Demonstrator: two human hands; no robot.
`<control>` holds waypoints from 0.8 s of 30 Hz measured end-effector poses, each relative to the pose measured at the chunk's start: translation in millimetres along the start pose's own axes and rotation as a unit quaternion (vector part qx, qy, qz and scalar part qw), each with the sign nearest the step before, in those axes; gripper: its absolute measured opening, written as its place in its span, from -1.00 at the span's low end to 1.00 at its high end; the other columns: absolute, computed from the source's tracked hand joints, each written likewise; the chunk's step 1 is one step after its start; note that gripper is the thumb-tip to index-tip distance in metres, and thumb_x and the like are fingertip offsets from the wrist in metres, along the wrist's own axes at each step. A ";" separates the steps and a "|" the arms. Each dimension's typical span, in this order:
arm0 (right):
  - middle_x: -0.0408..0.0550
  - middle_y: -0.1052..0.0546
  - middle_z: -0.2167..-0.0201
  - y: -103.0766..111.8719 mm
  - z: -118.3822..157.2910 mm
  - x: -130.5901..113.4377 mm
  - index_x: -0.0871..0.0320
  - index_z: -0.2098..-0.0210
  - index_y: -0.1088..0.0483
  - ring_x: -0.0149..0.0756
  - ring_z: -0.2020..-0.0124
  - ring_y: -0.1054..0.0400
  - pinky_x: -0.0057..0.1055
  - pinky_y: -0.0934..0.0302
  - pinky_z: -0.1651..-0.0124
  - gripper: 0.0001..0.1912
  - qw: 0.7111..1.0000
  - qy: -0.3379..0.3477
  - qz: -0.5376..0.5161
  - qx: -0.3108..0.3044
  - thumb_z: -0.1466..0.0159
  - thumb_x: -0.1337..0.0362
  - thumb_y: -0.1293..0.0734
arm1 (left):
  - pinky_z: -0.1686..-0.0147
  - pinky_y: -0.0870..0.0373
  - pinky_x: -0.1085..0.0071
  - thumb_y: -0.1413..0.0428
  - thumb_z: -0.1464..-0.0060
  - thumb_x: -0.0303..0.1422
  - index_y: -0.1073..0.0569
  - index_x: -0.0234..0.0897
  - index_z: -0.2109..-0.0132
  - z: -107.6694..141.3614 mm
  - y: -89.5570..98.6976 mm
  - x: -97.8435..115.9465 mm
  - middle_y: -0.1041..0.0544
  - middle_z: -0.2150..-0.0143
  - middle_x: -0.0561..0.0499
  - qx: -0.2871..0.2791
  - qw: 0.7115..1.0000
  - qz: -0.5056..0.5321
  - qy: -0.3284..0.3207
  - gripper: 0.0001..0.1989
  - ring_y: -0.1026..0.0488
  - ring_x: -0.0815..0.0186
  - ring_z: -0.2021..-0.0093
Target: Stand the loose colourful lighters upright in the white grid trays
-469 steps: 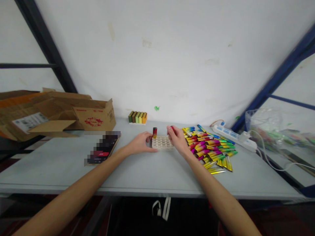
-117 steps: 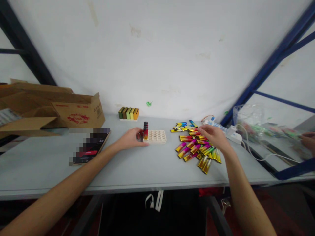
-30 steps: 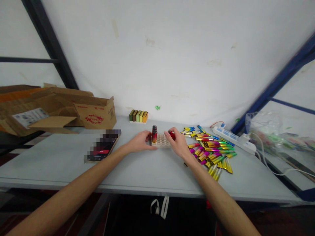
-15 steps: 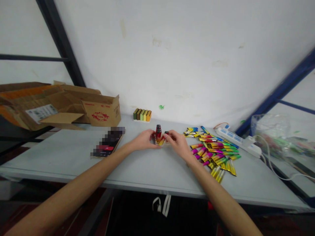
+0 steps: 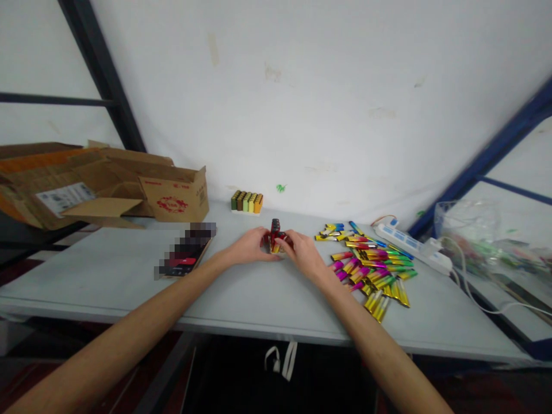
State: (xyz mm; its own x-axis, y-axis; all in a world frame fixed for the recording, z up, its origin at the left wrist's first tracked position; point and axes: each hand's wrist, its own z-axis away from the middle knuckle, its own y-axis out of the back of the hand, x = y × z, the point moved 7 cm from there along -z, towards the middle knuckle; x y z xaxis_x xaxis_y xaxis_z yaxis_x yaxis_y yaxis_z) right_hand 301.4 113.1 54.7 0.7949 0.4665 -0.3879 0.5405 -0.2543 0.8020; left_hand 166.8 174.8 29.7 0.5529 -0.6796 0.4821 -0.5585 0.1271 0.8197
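Between my two hands, red-and-gold lighters with dark tops (image 5: 275, 230) stand upright in a short row at the middle of the grey table (image 5: 259, 299). My left hand (image 5: 252, 246) curves round their left side, thumb in front. On the right, my right hand (image 5: 299, 248) pinches a lighter against the row, its thumb and finger bent. The lower part of the row is partly hidden by the fingers. A pile of shiny coloured lighters (image 5: 375, 264) lies loose right of my right hand.
A white tray (image 5: 245, 213) of green, brown, yellow and orange lighters stands by the wall. Cardboard boxes (image 5: 172, 198) and a partly blurred phone (image 5: 185, 259) are left. A power strip (image 5: 414, 247) and clear plastic bag (image 5: 468, 227) lie right.
My right hand has moved slightly left, bringing the lighter it holds from a tilt to close against the upright row. The whole view has shifted a little.
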 end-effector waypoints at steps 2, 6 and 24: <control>0.01 -0.62 0.28 -4.2 -0.8 -4.5 0.17 0.15 -0.42 -0.21 0.27 -0.48 -0.33 -0.17 0.14 -0.78 0.998 -0.001 0.063 -0.006 -0.48 0.15 -0.26 | 0.35 -0.29 0.36 -0.30 0.16 0.17 -0.51 -0.29 0.21 0.2 1.3 0.9 -0.53 0.31 -0.01 0.005 1.000 0.005 0.006 -0.39 -0.41 0.22 0.34; 0.09 -0.61 0.17 -7.3 2.1 -15.4 0.19 0.10 -0.41 -0.14 0.14 -0.48 -0.25 -0.14 0.04 -0.69 0.986 0.013 0.164 -0.006 -0.51 0.07 -0.20 | 0.37 -0.30 0.36 -0.31 0.17 0.13 -0.53 -0.28 0.25 -0.4 2.0 2.6 -0.54 0.35 0.02 0.003 1.000 0.024 0.008 -0.44 -0.43 0.23 0.37; 0.11 -0.62 0.15 106.1 62.7 136.9 0.16 0.18 -0.62 -0.08 0.10 -0.48 -0.21 -0.31 -0.04 -0.86 0.977 -0.073 0.115 -0.166 -0.27 0.32 -0.43 | 0.28 -0.41 0.26 -0.34 0.21 0.14 -0.54 -0.32 0.14 -2.8 0.0 -6.1 -0.57 0.24 -0.10 -0.017 0.999 0.013 0.024 -0.34 -0.49 0.10 0.30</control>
State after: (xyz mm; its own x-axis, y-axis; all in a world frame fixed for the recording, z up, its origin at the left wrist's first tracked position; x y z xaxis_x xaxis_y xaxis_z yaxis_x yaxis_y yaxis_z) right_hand 484.8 96.9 58.2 0.9290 0.2969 -0.2211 0.2431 -0.0386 0.9692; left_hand 165.1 180.9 27.6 0.5682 -0.6401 0.5171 -0.5522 0.1693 0.8163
